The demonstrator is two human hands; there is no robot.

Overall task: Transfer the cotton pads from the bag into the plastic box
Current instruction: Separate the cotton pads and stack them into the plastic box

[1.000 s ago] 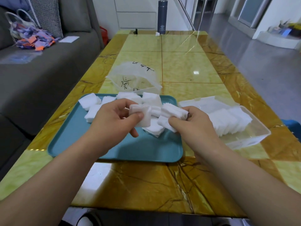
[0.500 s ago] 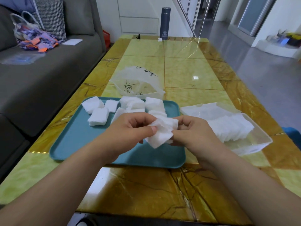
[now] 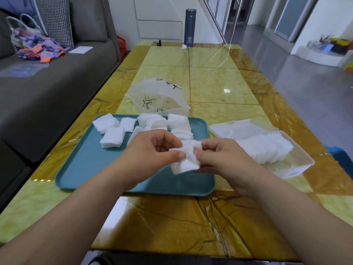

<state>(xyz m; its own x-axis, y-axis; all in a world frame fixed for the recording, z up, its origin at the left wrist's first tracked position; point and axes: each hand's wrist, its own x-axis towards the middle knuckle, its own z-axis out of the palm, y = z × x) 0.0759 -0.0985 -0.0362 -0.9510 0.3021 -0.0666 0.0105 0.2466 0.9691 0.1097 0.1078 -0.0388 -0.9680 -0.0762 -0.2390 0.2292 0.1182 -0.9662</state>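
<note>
Both hands hold one small stack of white cotton pads (image 3: 188,156) above the teal tray (image 3: 80,169). My left hand (image 3: 150,152) pinches the stack's left edge between thumb and fingers, and my right hand (image 3: 219,157) grips its right side. More loose cotton pads (image 3: 112,132) lie on the far half of the tray. The clear plastic bag (image 3: 158,96), with black writing on it, lies just behind the tray. To the right stands the clear plastic box (image 3: 298,165), holding a row of pads (image 3: 267,148), with its open lid (image 3: 235,129) behind.
The yellow marble table (image 3: 172,222) holds a dark flask (image 3: 190,27) at its far end. A grey sofa (image 3: 47,88) with a bag of coloured scraps (image 3: 36,48) runs along the left. Grey floor lies to the right.
The two hands brought their separate pads together into one stack and drew it nearer to me. The view shifted slightly downward over the table.
</note>
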